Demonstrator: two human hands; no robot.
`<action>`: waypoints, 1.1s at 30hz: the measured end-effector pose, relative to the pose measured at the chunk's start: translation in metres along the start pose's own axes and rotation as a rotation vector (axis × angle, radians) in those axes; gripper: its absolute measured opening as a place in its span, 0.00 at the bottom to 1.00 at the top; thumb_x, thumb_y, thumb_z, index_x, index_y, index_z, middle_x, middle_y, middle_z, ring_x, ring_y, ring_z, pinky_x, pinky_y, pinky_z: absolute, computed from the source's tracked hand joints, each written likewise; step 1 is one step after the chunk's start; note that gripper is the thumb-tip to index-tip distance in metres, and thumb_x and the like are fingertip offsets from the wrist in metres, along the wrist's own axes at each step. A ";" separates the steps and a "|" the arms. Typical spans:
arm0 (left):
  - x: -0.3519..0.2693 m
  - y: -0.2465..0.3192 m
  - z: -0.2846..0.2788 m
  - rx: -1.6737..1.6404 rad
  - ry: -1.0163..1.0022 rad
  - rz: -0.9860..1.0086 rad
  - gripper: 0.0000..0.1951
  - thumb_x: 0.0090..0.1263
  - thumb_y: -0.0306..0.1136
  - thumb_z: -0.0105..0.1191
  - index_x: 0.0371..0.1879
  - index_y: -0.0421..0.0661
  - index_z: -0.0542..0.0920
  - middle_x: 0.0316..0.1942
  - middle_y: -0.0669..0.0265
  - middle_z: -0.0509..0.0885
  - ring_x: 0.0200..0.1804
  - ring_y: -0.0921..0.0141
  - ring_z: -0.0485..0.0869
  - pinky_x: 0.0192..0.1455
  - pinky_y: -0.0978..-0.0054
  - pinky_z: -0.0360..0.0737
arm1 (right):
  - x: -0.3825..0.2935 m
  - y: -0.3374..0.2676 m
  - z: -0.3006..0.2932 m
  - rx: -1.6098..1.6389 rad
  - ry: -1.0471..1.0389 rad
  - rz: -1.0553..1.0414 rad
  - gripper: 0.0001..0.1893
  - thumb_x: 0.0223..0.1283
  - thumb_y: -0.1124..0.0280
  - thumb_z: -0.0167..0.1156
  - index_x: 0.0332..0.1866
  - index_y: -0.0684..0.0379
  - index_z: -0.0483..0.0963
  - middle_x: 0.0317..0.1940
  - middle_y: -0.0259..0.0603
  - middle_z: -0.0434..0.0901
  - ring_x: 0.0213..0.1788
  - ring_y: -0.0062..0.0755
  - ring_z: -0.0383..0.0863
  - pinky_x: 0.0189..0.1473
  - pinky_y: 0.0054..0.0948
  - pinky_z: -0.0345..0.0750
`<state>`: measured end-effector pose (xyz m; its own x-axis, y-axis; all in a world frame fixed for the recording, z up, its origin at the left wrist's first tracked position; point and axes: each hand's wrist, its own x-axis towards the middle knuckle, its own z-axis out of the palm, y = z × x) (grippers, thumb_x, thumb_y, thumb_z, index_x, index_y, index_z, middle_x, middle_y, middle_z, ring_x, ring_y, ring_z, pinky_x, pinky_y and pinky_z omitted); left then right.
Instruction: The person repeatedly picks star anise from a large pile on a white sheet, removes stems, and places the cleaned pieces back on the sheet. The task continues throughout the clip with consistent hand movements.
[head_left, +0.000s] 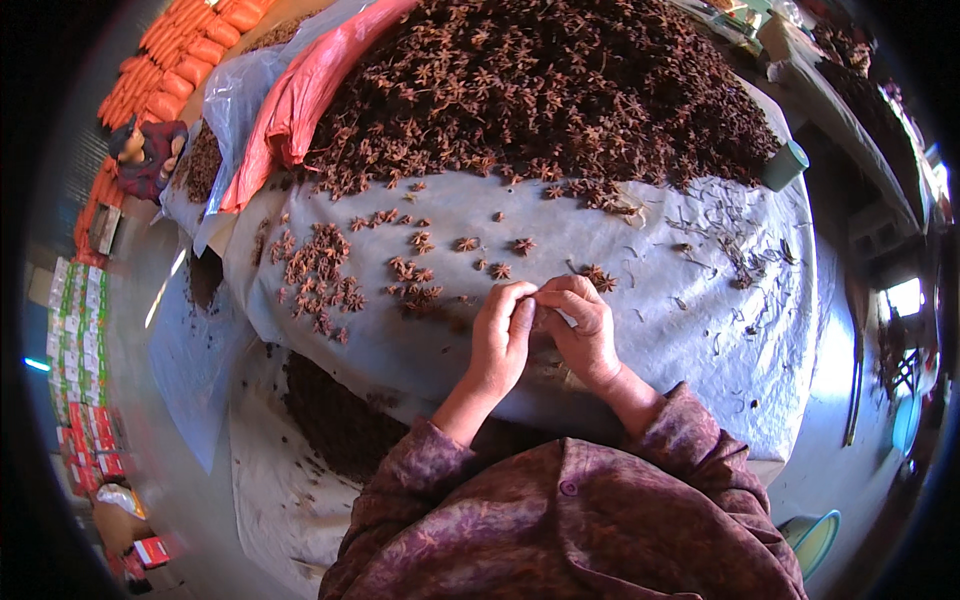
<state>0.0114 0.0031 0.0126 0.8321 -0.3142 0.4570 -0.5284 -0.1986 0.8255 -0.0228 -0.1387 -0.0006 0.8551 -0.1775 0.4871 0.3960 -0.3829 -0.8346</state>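
My left hand (504, 330) and my right hand (583, 326) meet above the front of a sheet-covered table (660, 352). Their thumbs and fingertips pinch together on a small thing, mostly hidden by the fingers; it may be a bit of star anise. Just beyond my right knuckles is a star anise pod (601, 278). More single pods (523, 246) lie scattered past the fingertips. To the left of my hands, a loose cluster of pods (319, 262) rests on the sheet. Thin stems (739, 259) are strewn over the right side.
A large heap of star anise (540, 90) covers the far side. Beside it lies a red plastic sack (300, 112). A green cup (785, 165) leans at the right edge. Another person (148, 157) is at far left, near stacked orange sacks (187, 67). A basin (810, 540) stands lower right.
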 end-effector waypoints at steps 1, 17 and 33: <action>-0.006 0.002 0.005 -0.146 0.009 -0.145 0.08 0.83 0.31 0.47 0.51 0.40 0.76 0.40 0.64 0.80 0.40 0.73 0.80 0.43 0.73 0.80 | 0.000 -0.002 0.002 -0.040 0.039 -0.016 0.15 0.48 0.84 0.70 0.43 0.60 0.83 0.38 0.40 0.82 0.42 0.40 0.83 0.47 0.35 0.80; 0.007 -0.008 -0.033 0.493 0.046 0.119 0.11 0.64 0.25 0.62 0.44 0.42 0.79 0.49 0.56 0.79 0.50 0.58 0.79 0.55 0.60 0.77 | 0.019 0.028 -0.120 -0.714 -0.215 0.080 0.26 0.58 0.63 0.69 0.63 0.55 0.77 0.54 0.44 0.80 0.52 0.47 0.82 0.58 0.44 0.75; -0.009 -0.003 -0.016 0.188 0.073 -0.034 0.13 0.69 0.21 0.60 0.52 0.38 0.80 0.46 0.60 0.83 0.42 0.69 0.84 0.47 0.73 0.82 | 0.039 0.029 -0.061 -0.399 -0.251 0.150 0.19 0.54 0.73 0.69 0.52 0.61 0.78 0.38 0.45 0.83 0.42 0.41 0.85 0.44 0.36 0.80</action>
<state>0.0082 0.0218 0.0114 0.8563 -0.2374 0.4587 -0.5164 -0.3796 0.7676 0.0017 -0.2126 0.0096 0.9666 -0.0521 0.2511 0.1453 -0.6957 -0.7035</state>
